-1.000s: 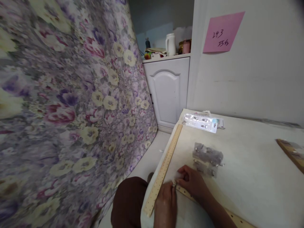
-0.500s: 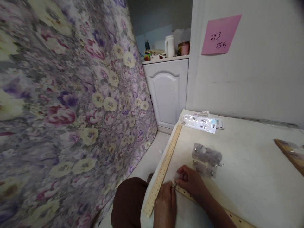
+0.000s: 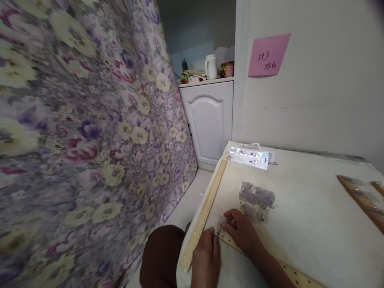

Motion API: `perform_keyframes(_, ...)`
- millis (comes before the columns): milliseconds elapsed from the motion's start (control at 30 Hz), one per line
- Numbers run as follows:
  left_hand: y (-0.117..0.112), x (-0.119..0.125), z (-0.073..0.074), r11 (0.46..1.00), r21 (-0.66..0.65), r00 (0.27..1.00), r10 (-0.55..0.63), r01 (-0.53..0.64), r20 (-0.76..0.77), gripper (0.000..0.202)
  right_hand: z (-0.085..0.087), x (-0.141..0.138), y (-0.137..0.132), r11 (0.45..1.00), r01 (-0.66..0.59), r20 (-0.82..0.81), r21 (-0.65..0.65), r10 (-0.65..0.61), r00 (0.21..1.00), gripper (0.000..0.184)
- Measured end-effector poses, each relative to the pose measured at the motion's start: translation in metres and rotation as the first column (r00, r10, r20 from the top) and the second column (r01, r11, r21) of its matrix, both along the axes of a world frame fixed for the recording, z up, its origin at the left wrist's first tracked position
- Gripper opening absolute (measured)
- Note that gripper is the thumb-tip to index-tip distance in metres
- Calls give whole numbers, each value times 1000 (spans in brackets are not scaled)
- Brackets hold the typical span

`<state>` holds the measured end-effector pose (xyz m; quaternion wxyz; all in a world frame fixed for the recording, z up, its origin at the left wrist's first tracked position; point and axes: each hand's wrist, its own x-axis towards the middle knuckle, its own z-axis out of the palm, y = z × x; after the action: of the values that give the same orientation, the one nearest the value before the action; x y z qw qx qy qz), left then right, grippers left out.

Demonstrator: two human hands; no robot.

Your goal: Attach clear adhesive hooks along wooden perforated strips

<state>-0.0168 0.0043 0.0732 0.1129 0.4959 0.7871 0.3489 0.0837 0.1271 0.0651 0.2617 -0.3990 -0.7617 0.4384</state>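
Both my hands meet at the near left corner of a white table [image 3: 300, 224]. My right hand [image 3: 242, 232] has its fingers curled and pinched on the end of a perforated wooden strip [image 3: 295, 274] that runs off to the lower right. My left hand [image 3: 207, 256] is closed against the same end, where a small metal piece [image 3: 220, 231] shows between the fingertips. A second perforated wooden strip [image 3: 205, 212] lies along the table's left edge. Clear bags of small metal fittings [image 3: 256, 200] lie just beyond my right hand.
A blister pack of fittings [image 3: 248, 157] lies at the table's far left corner. More wooden strips [image 3: 361, 202] are at the right edge. A pink note [image 3: 267, 55] hangs on the wall. Floral fabric [image 3: 90, 140] fills the left; a white cabinet [image 3: 208, 120] with a jug stands behind.
The view has shifted slightly right and down. My hands stay together at the strip's end with little visible movement.
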Motion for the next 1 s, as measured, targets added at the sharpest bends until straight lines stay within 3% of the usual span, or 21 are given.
perform_keyframes(233,0,-2,-3,1000,27,1000,16,-15,-25,24,3,5,-3,990,25,0,136,-25,1000,15)
perform_keyframes(533,-1,0,0,1000,28,1000,10,-10,-13,22,-1,7,-2,996,12,52,88,-16,998,14)
perform_keyframes(1000,3,1,4,1000,9,1000,-8,8,11,22,10,3,-9,1000,16,153,12,-18,988,24)
